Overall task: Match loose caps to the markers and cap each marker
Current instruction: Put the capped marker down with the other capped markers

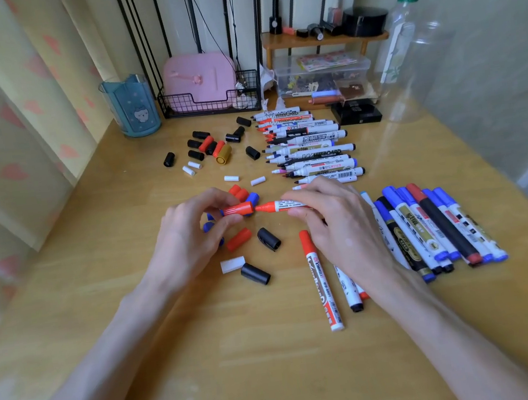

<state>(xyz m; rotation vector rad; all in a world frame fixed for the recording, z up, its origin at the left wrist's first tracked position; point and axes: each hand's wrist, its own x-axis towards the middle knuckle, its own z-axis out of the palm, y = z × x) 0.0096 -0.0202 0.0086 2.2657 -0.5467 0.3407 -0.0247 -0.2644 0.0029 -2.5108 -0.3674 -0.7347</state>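
The left hand pinches a loose red cap between thumb and fingertips, open end facing right. The right hand grips the barrel of an uncapped red marker, tip pointing left. Cap and marker are held level above the wooden desk, roughly in line with each other; the tip sits just beside the cap's mouth and is not yet inserted. Directly beneath and behind the left hand lie several blue caps and red caps. Nearer the person lie another red cap, two black caps and a white cap. A capped red whiteboard marker lies in front of the right hand. A group of capped markers, mostly blue-capped, lies side by side to the right. A row of uncapped markers lies farther back, tips pointing left. To the left of that row is a scatter of black, red and white caps, including one gold cap. A blue cup stands at the far left of the desk.
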